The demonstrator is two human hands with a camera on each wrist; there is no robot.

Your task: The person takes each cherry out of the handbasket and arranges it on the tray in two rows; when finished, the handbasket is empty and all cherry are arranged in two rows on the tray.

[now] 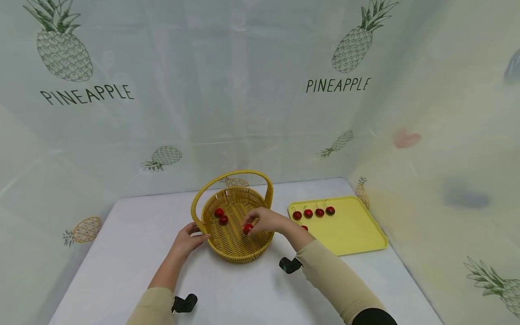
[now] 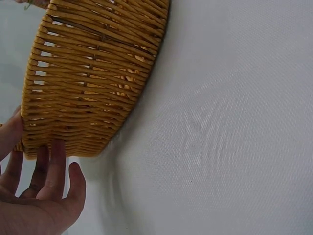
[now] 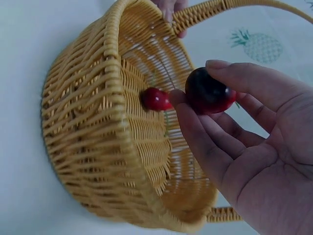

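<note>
A yellow-brown wicker basket [image 1: 235, 257] with a tall arched handle stands on the table. Two dark red cherries [image 1: 221, 216] lie on its bottom, toward the left. My left hand [image 1: 188, 241] holds the basket's left rim at the foot of the handle; in the left wrist view the thumb is at the rim and the fingers [image 2: 57, 166] press the woven outer wall. Over the basket's right part, my right hand [image 1: 264, 220] pinches another cherry [image 3: 210, 91], dark on one side and red on the other, between thumb and fingertips.
Right of the basket lies a yellow tray [image 1: 353, 230] with several cherries [image 1: 308, 213] in a row along its far edge and one more partly hidden behind my right forearm. A white cloth [image 1: 227, 293] covers the table. Pineapple-printed curtains [image 1: 243, 113] hang behind and beside it.
</note>
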